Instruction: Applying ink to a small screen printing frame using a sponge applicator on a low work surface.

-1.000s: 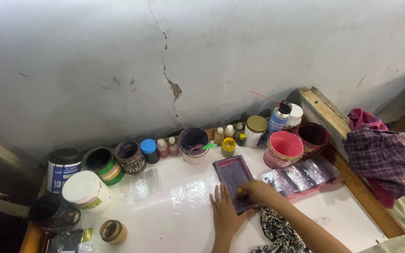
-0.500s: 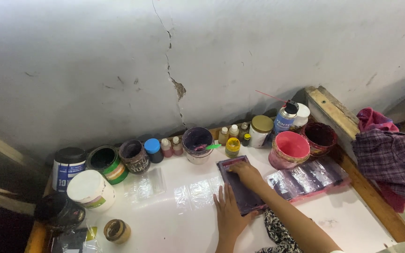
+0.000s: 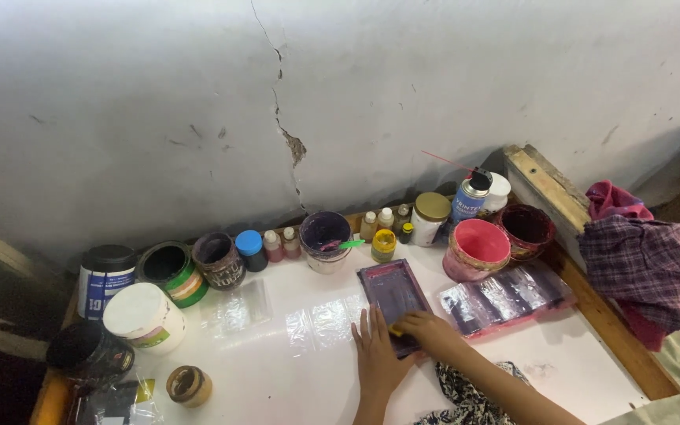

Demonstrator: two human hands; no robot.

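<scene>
Two hands rest on the small purple framed screen (image 3: 393, 295) at lower centre of the frame: left hand (image 3: 377, 358) spread flat, right hand (image 3: 431, 334) seemingly pinching something yellow. It looks light and stiff, best gripped by its rim.

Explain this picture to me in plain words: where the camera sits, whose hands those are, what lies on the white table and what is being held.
There is no machine here. The camera is worn on a person's head and looks down at that person's own two bare hands.

The left hand lies flat on the glossy white tabletop, beside a small purple-stained rectangular frame. The right hand rests on the near end of that frame, and something small and yellow shows under its fingers; what it is cannot be told.

Along the cracked grey wall stand open paint tubs, small dropper bottles and a blue spray can. A pink plastic tub stands right of the frame, above a strip of clear plastic sheet. A white lidded jar stands at the left, and a checked cloth hangs over the wooden edge on the right.
</scene>
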